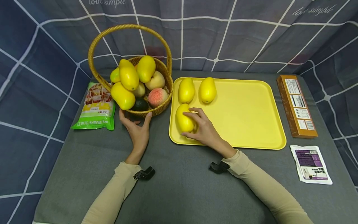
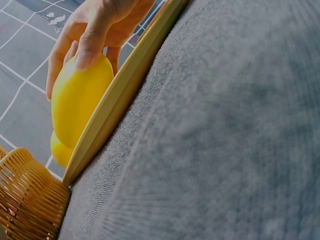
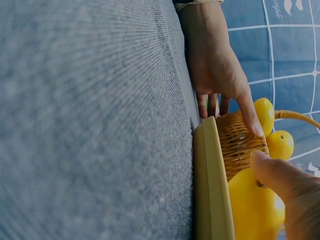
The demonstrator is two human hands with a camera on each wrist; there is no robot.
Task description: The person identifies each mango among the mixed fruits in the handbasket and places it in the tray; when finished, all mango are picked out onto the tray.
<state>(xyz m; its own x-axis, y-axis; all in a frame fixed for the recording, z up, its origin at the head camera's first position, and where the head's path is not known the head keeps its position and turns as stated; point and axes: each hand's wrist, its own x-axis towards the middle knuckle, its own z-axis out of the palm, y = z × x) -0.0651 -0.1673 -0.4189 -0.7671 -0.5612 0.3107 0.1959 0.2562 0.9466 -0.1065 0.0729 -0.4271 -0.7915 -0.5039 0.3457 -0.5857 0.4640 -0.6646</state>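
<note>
Pinching mango (image 1: 183, 119), right hand (image 1: 203, 128); spread against basket (image 1: 162, 107), left hand (image 1: 137, 132); green bag (image 1: 96, 109) beside basket, brown box (image 1: 297, 107) beside tray (image 1: 240, 115)

We note beige long sleeves (image 1: 268, 185), creased cuffs (image 1: 237, 162), a black wrist device (image 1: 144, 173) each side; left hand (image 1: 137, 132) and right hand (image 1: 204, 129) bare.

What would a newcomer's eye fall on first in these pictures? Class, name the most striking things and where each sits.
The bright yellow tray stands out first, just right of centre in the head view, with three yellow fruits toward its left end; the right grip holds the nearest fruit. Next comes the wicker basket left of the tray, its tall handle rising above piled fruit.
</note>
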